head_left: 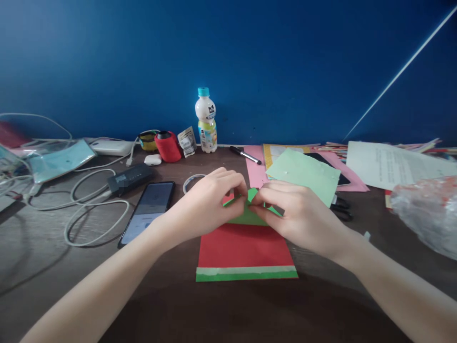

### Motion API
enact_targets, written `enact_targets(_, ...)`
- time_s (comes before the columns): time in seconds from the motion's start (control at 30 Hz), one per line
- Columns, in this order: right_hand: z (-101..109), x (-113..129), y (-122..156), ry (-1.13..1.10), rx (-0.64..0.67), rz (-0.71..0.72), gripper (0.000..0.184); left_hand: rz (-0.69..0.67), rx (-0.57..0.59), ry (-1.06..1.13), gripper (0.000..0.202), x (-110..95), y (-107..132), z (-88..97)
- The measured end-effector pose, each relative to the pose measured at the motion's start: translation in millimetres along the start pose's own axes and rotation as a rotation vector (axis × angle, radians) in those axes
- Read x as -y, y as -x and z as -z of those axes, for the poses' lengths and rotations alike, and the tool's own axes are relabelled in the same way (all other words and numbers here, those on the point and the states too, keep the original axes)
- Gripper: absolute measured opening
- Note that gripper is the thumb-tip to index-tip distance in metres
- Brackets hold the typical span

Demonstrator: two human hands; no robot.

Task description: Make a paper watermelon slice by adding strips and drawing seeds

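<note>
A red sheet of paper [246, 245] lies flat on the dark table, with a light and dark green strip [246, 274] along its near edge. Over its far part is a piece of green paper [250, 218]. My left hand [219, 197] pinches the green paper from the left, thumb and fingers together. From the right, my right hand [285, 202] pinches the same paper, its fingertips close to the left ones. A small green point sticks up between the two hands. The fingers hide much of the paper's far edge.
To the left are a phone [148, 212], a black box [130, 178] and white cables [96, 243]. A bottle [206, 121] stands by the blue wall. A marker [246, 156], light green paper [305, 171], scissors [342, 209] and crumpled clear plastic [428, 214] lie to the right.
</note>
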State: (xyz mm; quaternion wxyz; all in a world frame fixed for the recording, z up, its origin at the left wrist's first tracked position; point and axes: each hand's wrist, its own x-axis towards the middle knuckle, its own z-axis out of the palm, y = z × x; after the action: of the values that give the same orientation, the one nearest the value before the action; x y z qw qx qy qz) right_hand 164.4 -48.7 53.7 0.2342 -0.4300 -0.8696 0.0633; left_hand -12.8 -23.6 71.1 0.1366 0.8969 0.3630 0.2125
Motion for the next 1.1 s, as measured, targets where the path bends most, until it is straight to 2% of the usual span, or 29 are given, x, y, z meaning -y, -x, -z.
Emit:
enact_targets(0.2, 5, -1, 0, -0.033, 0.004, -0.024, 0.01, -0.023, -0.055, -0.107, 0.007, 6, -1, 3.7)
enact_targets(0.37, 9, -4, -1, -0.054, -0.052, -0.073, 0.013, 0.125, -0.198, -0.104, 0.008, 18, -1, 14.2)
enact_targets(0.5, 5, -3, -3, -0.073, -0.068, -0.122, 0.011, 0.167, -0.015, 0.099, 0.014, 14, -2, 8.3)
enact_targets(0.57, 3, -2, -3, -0.093, -0.07, -0.159, 0.011, 0.187, 0.037, 0.162, 0.016, 11, -2, 2.8)
enact_targets(0.73, 4, 0, -1, -0.18, -0.014, -0.235, 0.008, 0.197, 0.002, 0.255, 0.011, 9, -2, -4.8)
enact_targets(0.8, 6, 0, 0, -0.23, 0.047, -0.248, 0.008, 0.162, 0.025, 0.322, 0.006, 9, -1, -4.9)
enact_targets(0.9, 9, -2, -1, -0.335, 0.121, -0.251, 0.016, 0.131, 0.057, 0.388, 0.013, 9, 0, -4.1)
enact_targets(0.97, 9, -4, -2, -0.418, 0.136, -0.266, 0.018, 0.117, 0.052, 0.385, 0.014, 9, 1, -3.3)
enact_targets(1.1, 8, -7, -3, -0.56, 0.136, -0.302, 0.013, 0.071, 0.021, 0.326, 0.016, 8, 1, -1.6)
